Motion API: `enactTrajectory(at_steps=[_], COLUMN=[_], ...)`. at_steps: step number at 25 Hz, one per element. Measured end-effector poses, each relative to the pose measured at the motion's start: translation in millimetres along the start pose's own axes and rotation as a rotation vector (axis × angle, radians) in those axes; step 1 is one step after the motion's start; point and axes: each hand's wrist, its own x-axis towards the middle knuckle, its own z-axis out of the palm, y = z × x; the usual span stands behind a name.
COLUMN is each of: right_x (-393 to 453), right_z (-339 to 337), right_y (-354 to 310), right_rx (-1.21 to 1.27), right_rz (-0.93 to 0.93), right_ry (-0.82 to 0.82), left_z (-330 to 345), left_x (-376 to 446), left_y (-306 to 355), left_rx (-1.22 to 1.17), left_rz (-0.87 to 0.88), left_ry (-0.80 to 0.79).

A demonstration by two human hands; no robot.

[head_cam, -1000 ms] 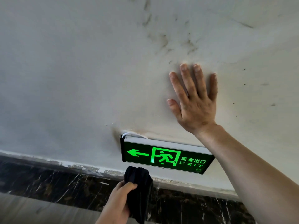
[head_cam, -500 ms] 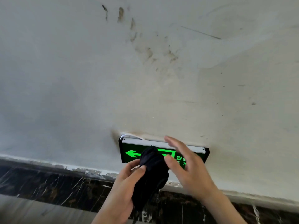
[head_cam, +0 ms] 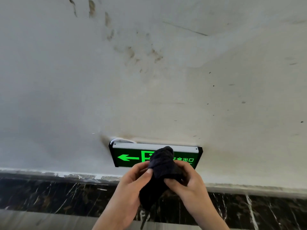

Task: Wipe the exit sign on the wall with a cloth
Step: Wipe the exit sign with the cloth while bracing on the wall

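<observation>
Head view: step in hand judged as readying the cloth (head_cam: 163, 165), not yet wiping. Both hands clamped on it together: left hand (head_cam: 132, 183) pinching the dark bundle from the left side with the thumb on top, right hand (head_cam: 186, 181) gripping it from the right. Cloth bunched into a lump, its top end raised in front of the middle of the exit sign (head_cam: 131, 156); whether touching the sign face or only held before it, cannot tell.

Exit sign mounted low on the pale, stained wall (head_cam: 149, 97), just above the dark marble skirting (head_cam: 49, 193). Long axis horizontal along the wall, lower at the right end in this view. Lit green arrow (head_cam: 127, 157) pointing left; running figure mostly hidden by the cloth, green characters partly seen at the right.

Next move probably needing one hand to press a flat fold against the face and sweep along the long axis, from end to end, with light pressure near the white cable (head_cam: 119, 140) at the top left corner.
</observation>
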Motion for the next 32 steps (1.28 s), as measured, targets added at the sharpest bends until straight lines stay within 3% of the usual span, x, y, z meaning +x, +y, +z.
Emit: enactTrajectory(at_steps=[3,8,11,14,17,21,23,26,32], right_x=[-3.1,-25.3,-43.9,-56.1,-69.8,-98.1,-108.1,-128.0,-150.3], right_z=[-0.4,-12.5,-34.7,-62.5,-82.9,-98.7,-101.7,-101.0,-106.1], right_y=[-15.7,-75.4,-143.6,-224.3,-308.0,-410.4,-442.8,-479.6,-486.7], right_rx=[0.121,0.254,0.277,0.295,0.394,0.842,1.021,1.265,0.967], right_rz=[0.087,0.237,0.287,0.321,0.342,0.479,0.622,0.682,0.529], right_ry=[0.077,0.119,0.052,-0.108,-0.224,-0.241,-0.158,-0.164,-0.17], left_z=[7.4,46.5,76.0,115.0,151.4,198.3,214.9,231.8,229.5], left_x=[-10.2,-46.2,-79.7,-117.4,-154.4,-200.1,-217.8,-242.7,-262.0], left_y=[13.9,63.1,122.7,191.2,248.7,310.9,332.1,352.7,367.8], left_rx=[0.078,0.458,0.303,0.004,-0.131,-0.294,-0.296,-0.222,-0.202], left_rz=[-0.025,0.08,0.001,-0.077,-0.074,-0.051,-0.078,-0.072,-0.043], left_ry=[-0.103,0.067,0.107,0.066,0.04,0.0,-0.035,-0.089,-0.065])
